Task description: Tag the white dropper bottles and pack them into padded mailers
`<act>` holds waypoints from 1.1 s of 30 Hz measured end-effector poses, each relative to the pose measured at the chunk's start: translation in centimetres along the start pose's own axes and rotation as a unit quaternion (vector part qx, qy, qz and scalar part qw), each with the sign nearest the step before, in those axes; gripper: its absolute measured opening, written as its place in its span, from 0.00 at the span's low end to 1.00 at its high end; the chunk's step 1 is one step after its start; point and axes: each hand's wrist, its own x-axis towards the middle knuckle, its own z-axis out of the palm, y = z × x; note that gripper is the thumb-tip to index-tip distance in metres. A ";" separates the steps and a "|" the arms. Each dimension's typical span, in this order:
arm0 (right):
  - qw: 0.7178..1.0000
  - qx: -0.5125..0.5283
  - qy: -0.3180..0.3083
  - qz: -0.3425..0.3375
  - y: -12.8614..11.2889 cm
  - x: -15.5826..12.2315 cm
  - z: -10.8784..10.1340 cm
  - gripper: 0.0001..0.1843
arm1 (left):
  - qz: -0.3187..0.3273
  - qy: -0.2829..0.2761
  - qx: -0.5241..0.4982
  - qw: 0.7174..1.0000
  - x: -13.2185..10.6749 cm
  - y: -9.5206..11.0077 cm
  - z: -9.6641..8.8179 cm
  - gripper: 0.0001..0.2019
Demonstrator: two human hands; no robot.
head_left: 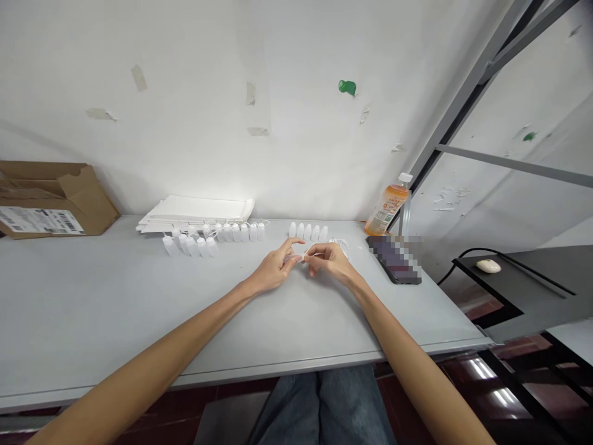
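My left hand and my right hand meet above the middle of the table, fingertips almost touching. Between them is a thin, small white piece, pinched from both sides; its exact kind is too small to make out. Just behind my hands stands a short row of small white bottle-shaped pieces. White cord loops lie beside my right hand, partly hidden by it. Farther left, several more white bottle-shaped pieces with cord loops stand in groups.
A stack of white sheets lies against the wall. At the far left is an open cardboard box. On the right are an orange drink bottle and a dark phone. The grey table's front edge runs before my lap.
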 end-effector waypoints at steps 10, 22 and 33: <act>0.998 0.013 0.049 -0.046 0.2 0.5 0.2 0.15 | -0.082 0.031 -0.105 0.991 0.5 0.3 -0.1 0.20; 0.998 0.057 0.019 -0.035 0.3 0.3 0.7 0.15 | -0.099 0.008 -0.149 0.984 0.6 -0.2 -0.3 0.23; 0.993 0.113 0.026 -0.014 0.1 0.2 0.9 0.17 | -0.031 0.054 -0.038 0.997 0.6 -0.7 -0.2 0.19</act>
